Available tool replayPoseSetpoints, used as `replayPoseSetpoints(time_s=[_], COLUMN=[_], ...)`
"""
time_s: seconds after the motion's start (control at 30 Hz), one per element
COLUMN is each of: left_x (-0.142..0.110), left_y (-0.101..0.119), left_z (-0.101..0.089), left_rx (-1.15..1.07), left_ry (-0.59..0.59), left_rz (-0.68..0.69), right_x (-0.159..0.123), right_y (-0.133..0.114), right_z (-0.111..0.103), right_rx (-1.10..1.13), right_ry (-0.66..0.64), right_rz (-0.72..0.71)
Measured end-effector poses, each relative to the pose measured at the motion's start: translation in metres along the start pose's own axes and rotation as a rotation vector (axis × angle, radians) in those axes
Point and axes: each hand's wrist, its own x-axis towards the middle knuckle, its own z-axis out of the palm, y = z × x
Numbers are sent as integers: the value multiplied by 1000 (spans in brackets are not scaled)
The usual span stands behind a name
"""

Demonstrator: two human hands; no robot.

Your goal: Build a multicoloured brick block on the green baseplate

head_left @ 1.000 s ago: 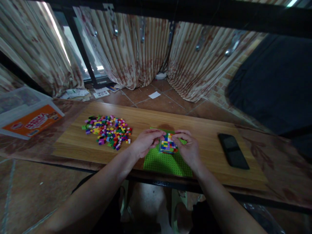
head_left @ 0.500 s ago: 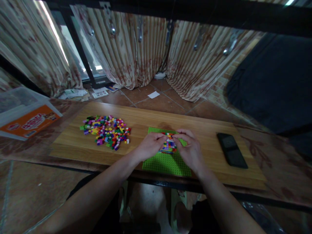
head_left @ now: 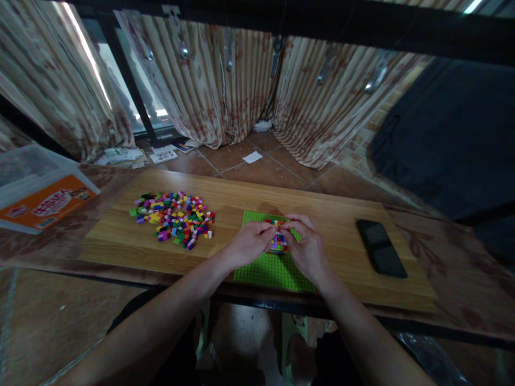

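Head view: our left hand (head_left: 248, 245) and right hand (head_left: 308, 245) have drawn together over the toy-brick build (head_left: 277, 247), likely for fitting, our fingers' grip hidden.

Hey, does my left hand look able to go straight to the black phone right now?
Probably not directly: the left hand is at the brick build, and the right hand sits between it and the phone.

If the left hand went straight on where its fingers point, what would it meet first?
Probably the fingers of the right hand, close beside the left hand at the colourful brick build; depth there is unclear.
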Motion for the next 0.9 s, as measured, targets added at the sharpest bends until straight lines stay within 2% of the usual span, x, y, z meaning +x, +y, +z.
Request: replayPoseSetpoints(time_s=[0.17, 0.5, 0.77, 0.9], left_x=[0, 1, 3, 5], left_y=[0, 1, -6, -9], left_z=[2, 3, 3, 1], left_rx=[-13, -1, -57, -120], left_ry=[-49, -51, -34, -14], left_rz=[38, 45, 9, -21], right_x=[-1, 0, 0, -1], right_y=[1, 5, 2, 0], right_z=[-3, -1, -2, -2], right_rx=[-65, -63, -194, -226], right_ry=[8, 58, 1, -35], right_rz=[-45, -57, -144, -142])
